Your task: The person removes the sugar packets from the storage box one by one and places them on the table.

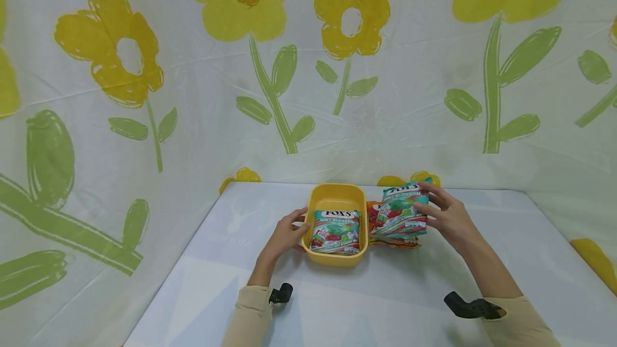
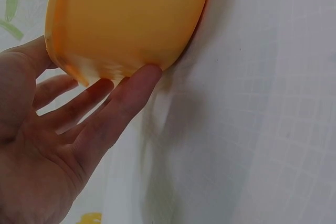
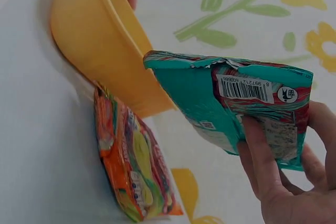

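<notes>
Nearest us, beige sleeves (image 1: 250,312) end at black wrist mounts (image 1: 472,308), both forearms angled inward. Our left hand (image 1: 283,235) is clamped on the side of the yellow container (image 1: 337,259), digits on both faces of its wall. Our right hand (image 1: 450,219) pinches the green packet (image 1: 401,210) between thumb and fingers, holding it tilted just right of the container, above an orange packet (image 3: 134,166). A second green packet (image 1: 336,233) lies inside the container. All this is over a pale table (image 1: 385,304); beyond hangs a white cloth (image 1: 409,127) printed with yellow flowers. The held packet covers much of the orange, so we can't count what lies there; the left wrist view cuts off the container.
</notes>
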The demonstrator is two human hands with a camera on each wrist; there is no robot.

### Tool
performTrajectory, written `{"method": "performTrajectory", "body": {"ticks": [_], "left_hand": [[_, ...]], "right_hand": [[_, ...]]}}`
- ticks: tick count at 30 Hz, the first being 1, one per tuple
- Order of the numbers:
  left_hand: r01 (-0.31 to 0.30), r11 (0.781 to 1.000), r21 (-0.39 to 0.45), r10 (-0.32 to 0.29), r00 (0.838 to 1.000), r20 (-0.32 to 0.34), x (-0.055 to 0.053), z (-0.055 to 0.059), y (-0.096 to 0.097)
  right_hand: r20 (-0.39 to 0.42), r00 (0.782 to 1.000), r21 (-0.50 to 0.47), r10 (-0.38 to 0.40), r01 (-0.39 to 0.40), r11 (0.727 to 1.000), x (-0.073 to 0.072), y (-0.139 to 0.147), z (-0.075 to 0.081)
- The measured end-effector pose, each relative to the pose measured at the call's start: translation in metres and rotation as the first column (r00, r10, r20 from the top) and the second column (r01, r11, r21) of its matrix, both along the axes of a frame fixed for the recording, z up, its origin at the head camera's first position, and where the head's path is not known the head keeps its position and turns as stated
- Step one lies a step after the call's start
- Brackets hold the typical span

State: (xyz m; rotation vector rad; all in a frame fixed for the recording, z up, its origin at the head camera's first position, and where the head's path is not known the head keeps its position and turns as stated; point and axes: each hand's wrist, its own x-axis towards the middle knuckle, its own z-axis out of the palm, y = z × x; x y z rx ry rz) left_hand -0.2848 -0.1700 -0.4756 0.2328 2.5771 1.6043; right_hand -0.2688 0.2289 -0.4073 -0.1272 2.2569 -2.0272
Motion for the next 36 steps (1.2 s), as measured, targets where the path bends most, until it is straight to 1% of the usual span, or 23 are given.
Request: {"method": "performTrajectory", "body": {"ticks": [7,14,18,19,25,32,34,36], "left_hand": [[0.0,1.0,0.008,0.0,1.0,0.004,-0.001,-0.002,0.0],[0.003,1.0,0.014,-0.003,1.0,0.01,-0.002,-0.005,0.0],[-0.001,1.0,0.015,0.001,1.0,0.004,-0.001,-0.003,0.0],[-0.001,1.0,0.015,0.001,1.0,0.003,-0.001,-0.003,0.0],[0.004,1.0,0.013,-0.004,1.0,0.001,-0.001,-0.004,0.0],[-0.002,1.0,0.007,0.002,1.0,0.0,0.0,-0.002,0.0],[0.002,1.0,0.006,-0.002,1.0,-0.002,0.0,-0.001,0.0],[0.008,1.0,0.008,-0.008,1.0,-0.008,0.0,-0.001,0.0]], "right_hand": [[-0.007,1.0,0.004,-0.021,0.021,1.0,0.001,0.015,-0.004],[0.003,1.0,-0.042,-0.029,0.03,0.999,0.003,0.031,-0.009],[-0.001,0.999,-0.047,-0.044,0.044,0.998,0.004,0.039,-0.01],[0.002,0.999,-0.038,-0.052,0.053,0.998,0.004,0.04,-0.011],[-0.003,0.996,0.088,-0.094,0.094,0.992,0.006,0.049,-0.015],[-0.005,0.996,0.024,-0.092,0.092,0.995,0.006,0.062,-0.021],[-0.019,0.996,0.033,-0.087,0.088,0.996,0.005,0.067,-0.023],[-0.027,0.996,0.021,-0.079,0.08,0.997,0.005,0.071,-0.023]]}}
